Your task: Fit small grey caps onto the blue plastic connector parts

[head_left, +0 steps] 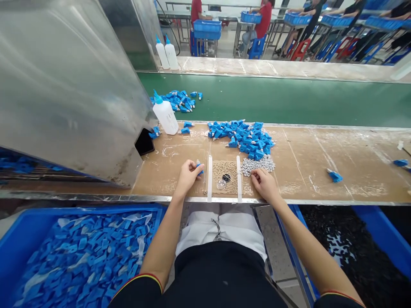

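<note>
My left hand (189,176) is closed on a small blue plastic part (200,168), held upright between thumb and fingers just left of a taped cardboard pad (218,167). On that pad lie a small black round piece (226,177) and a clear round dish (221,185). My right hand (263,182) has its fingertips pinched at the lower edge of a heap of small grey pieces (261,164); whatever is between them is too small to make out. Behind the grey pieces lies a pile of blue plastic parts (247,137).
A white squeeze bottle (166,117) stands at the back left, beside a metal housing (70,85). Beyond runs a green conveyor belt (289,100) carrying more blue parts. Below the bench are a blue bin (19,226) of blue parts and one with black parts (321,226).
</note>
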Available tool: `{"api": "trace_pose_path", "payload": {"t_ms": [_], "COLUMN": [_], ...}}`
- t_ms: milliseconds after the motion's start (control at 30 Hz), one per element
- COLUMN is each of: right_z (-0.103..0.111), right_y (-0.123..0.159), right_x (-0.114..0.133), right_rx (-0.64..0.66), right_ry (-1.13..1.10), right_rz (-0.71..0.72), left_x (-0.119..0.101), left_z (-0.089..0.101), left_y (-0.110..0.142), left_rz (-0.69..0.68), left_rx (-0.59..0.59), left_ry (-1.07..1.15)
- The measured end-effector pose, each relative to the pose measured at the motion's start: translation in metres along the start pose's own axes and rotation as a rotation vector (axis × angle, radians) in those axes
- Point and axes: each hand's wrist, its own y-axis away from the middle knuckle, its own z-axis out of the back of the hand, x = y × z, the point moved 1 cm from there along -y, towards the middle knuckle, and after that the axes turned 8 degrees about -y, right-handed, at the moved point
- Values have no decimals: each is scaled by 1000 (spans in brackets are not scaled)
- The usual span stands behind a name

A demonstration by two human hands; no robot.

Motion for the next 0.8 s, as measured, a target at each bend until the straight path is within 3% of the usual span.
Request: {"api": "trace_pose_path", "payload": {"t_ms": [167,300,400,467,600,800], "right_z": [-6,-4,-1,1,5,7], "right_y": [7,6,6,7,7,7], "right_x": [4,5,6,5,3,-2], "right_rx": [-129,-156,-183,-210,-224,-200], "right_ry": [-12,-54,-93,-135,-205,-218], "right_rz": [-65,-125,-157,-196,-244,-243], "left_x": [-27,-48,-58,-63,-80,-113], "left_z": [-27,-63,-78,-76,-53,-32], "left_y": [-44,-68,-76,-84,-114,-199], "left_rz": [-98,-180,-228,-252,-275,-262], "left_rx": [-41,23,68,47,-71,-195], "left_ry": [-437,-486,-515,-554,-678,-879]}}
